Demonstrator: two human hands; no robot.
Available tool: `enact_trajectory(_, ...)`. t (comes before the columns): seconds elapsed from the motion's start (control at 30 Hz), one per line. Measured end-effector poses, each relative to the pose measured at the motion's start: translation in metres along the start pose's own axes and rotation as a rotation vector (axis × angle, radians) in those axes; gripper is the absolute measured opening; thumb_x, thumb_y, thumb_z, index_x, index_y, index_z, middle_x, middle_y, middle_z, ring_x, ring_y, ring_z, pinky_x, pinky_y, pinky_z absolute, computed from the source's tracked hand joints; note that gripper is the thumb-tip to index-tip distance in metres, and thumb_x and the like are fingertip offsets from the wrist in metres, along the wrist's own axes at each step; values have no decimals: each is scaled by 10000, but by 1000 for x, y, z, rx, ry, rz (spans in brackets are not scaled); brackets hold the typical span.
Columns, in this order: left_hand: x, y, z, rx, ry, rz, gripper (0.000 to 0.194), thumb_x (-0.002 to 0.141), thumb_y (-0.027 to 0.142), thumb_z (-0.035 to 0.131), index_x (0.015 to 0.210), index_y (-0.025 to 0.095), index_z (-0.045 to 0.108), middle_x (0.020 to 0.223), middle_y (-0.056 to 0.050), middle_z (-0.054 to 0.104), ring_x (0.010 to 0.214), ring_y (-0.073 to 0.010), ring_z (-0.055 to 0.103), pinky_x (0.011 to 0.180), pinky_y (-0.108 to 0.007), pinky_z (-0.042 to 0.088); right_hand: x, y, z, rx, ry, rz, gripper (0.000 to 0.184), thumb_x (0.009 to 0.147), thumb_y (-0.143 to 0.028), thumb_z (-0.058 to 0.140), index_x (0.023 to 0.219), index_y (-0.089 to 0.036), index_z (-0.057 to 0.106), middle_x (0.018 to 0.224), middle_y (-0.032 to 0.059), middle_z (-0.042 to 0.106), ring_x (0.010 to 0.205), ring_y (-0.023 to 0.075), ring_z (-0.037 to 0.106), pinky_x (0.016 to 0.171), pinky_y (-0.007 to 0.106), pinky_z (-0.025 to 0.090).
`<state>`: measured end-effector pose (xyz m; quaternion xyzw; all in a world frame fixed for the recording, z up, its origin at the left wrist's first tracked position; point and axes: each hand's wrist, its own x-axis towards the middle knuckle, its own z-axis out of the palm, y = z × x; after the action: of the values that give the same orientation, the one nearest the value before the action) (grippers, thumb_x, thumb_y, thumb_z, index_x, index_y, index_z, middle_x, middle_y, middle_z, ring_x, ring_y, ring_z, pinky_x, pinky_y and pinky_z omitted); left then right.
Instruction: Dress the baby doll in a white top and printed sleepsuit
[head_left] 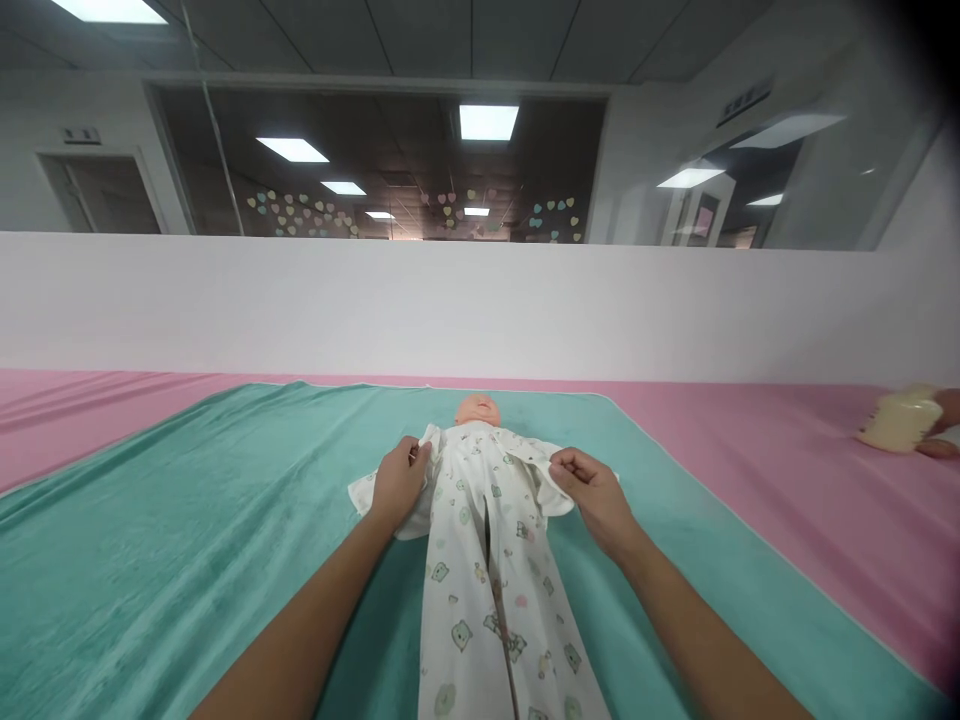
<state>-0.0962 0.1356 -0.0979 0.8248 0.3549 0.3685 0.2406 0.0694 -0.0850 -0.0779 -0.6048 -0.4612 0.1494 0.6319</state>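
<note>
A baby doll [478, 408] lies on its back, its head away from me and white patterned baby clothes [480, 540] over its body. Green bear prints dot the cloth, and a dark gap runs between the two legs. My left hand [401, 480] is closed on the edge of the garment at the doll's left side in view. On the opposite side, my right hand [592, 490] pinches the other edge of the garment, holding it out a little. The doll's arms and hands are hidden by cloth.
A teal blanket [225, 530] lies under the doll, over a pink sheet [750, 460]. At the far right, another person's hand [946, 410] is at a pale yellow bottle-like object [900, 418]. A white wall [420, 310] with windows above stands behind.
</note>
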Motion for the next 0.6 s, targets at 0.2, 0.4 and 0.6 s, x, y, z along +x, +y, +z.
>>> enact_trajectory(0.2,-1,3,0,-228,86,-112,292,827,470,402,747,198,474,663,31,487,626,-121,449,588,-226,342,-4,-6,16,-89,-150,-57,274,828,-430,491,719,-189,563,760,13,528,694,127,476,640,255,390)
enact_trajectory(0.4,6,16,-19,-787,-150,-342,338,709,509,573,818,191,539,672,16,539,591,-141,519,538,-257,419,-2,14,31,-327,0,-208,306,848,-419,464,1080,-249,568,1205,45,521,1173,197,414,1017,374,314)
enact_trajectory(0.6,12,69,-34,-864,-372,-169,351,681,432,638,908,165,615,692,-21,610,605,-153,556,551,-252,449,-3,21,39,-456,-38,-155,356,876,-416,416,1192,-285,516,1326,-3,458,1269,179,341,1100,411,198)
